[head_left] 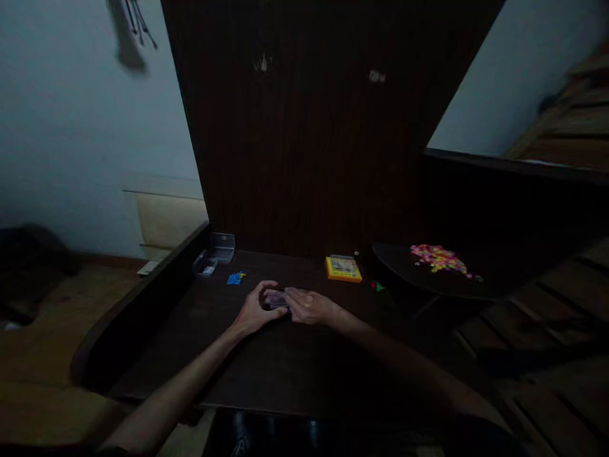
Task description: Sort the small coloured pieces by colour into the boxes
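A small pale purplish bundle (275, 299) lies between my hands over the middle of the dark table; whether it is cards, paper or cloth I cannot make out. My left hand (254, 311) curves round its left end, thumb at the near side and fingers at the far side. Across its right part rests my right hand (309, 306), fingers pressed together and hiding much of it. A bit of the same pale material shows below the right fingers. Beyond my left hand lie small blue pieces (235, 278) with a touch of yellow.
An open clear plastic case (222, 246) stands at the table's back left, beside the raised side edge (137, 304). A yellow box (343, 269) lies at the back right, near a small red and green item (377, 286). Colourful small pieces (440, 259) cover part of a dark rounded surface (404, 270).
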The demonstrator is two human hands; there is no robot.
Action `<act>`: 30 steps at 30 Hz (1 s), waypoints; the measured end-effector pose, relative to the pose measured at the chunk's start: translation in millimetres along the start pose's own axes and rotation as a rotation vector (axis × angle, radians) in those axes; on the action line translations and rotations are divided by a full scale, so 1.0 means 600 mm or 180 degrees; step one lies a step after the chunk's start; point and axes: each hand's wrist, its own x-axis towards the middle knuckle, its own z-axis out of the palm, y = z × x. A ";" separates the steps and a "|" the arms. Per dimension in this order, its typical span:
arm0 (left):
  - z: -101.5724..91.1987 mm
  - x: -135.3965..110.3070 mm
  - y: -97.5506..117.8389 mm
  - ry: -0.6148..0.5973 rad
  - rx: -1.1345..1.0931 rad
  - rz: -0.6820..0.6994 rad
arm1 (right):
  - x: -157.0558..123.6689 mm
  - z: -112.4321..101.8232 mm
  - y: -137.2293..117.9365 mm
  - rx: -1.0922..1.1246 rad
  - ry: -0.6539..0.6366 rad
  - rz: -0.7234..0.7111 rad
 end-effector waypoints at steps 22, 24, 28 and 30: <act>-0.001 -0.013 0.006 -0.0441 -0.0609 0.0391 | 0.002 -0.063 0.040 0.1994 0.0865 0.1328; 0.000 -0.019 0.009 -0.0496 -0.0680 0.0465 | 0.010 -0.071 0.043 0.2513 0.1018 0.1740; 0.001 -0.027 0.009 -0.0492 -0.0642 0.0600 | 0.032 -0.065 0.047 0.3744 0.1325 0.2495; -0.001 -0.028 0.011 -0.0519 -0.0551 0.0585 | 0.045 -0.055 0.050 0.4213 0.1468 0.2751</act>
